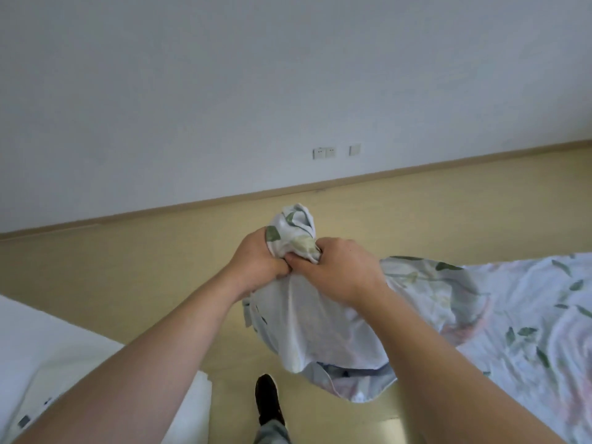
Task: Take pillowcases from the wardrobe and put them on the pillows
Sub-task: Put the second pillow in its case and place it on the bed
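floral pillowcase (320, 322) is held up in mid air over the wooden floor (128, 267), centre of view. top is bunched into a wad, rest hangs loose with an open edge at the bottom. thin soft cloth, looks light and limp, probably slips through a slack grip. better taken at the hem corners of the opening than at the wad. left hand (256, 261) and right hand (339, 267) touch side by side, fingers curled tight on the bunched top. floral bedding (528, 315) just right, contact unclear. white bedding (48, 347) near left. dark shoe (267, 398) below. wall sockets (324, 152) far.
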The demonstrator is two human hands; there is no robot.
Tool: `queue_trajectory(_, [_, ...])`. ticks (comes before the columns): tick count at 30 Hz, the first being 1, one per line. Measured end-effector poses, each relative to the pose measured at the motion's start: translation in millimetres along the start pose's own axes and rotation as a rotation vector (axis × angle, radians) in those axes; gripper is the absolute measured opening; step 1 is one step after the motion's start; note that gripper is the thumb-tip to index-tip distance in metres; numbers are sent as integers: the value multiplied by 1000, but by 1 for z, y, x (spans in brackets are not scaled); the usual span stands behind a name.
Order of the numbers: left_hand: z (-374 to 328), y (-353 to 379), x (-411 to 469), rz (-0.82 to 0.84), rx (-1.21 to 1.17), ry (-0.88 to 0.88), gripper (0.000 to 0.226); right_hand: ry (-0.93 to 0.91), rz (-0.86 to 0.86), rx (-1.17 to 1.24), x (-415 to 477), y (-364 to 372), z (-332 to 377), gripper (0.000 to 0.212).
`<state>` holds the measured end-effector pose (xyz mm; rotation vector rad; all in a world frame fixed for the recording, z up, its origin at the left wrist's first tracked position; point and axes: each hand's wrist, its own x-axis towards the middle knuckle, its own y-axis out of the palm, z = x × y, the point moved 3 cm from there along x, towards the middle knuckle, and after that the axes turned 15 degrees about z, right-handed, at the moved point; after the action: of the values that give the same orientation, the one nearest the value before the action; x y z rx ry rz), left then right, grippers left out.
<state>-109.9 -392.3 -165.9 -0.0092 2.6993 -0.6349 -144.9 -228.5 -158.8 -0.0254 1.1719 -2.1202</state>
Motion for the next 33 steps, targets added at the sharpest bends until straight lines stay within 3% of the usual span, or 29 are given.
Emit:
queue_trajectory(6, [-40, -50, 161, 111, -52, 153, 29, 161, -118, 81, 122, -59, -29, 61])
queue_trajectory(9, [-78, -65, 226, 229, 24, 224, 36, 228, -184, 172, 148, -92, -54, 58])
queue_trajectory(15, [-143, -62, 355, 374, 143, 375, 40, 502, -171, 236, 182, -118, -128, 109])
queue_trajectory(20, [-182, -35, 478, 409, 190, 415, 41, 662, -137, 265, 243, -123, -209, 118])
queue_trajectory(22, [-198, -23, 526, 423, 203, 392, 42, 713, -178, 285, 278, -136, -244, 103])
queue_trajectory(26, [-248, -6, 630, 440, 249, 300, 28, 684, -380, 550, 353, -205, -306, 41])
queue_trajectory(29, [-301, 1, 719, 447, 274, 233, 22, 654, -522, 713, 403, -280, -345, 26])
queue_trajectory(33, [-347, 24, 828, 436, 225, 96, 36, 681, -735, 822, 453, -372, -398, 18])
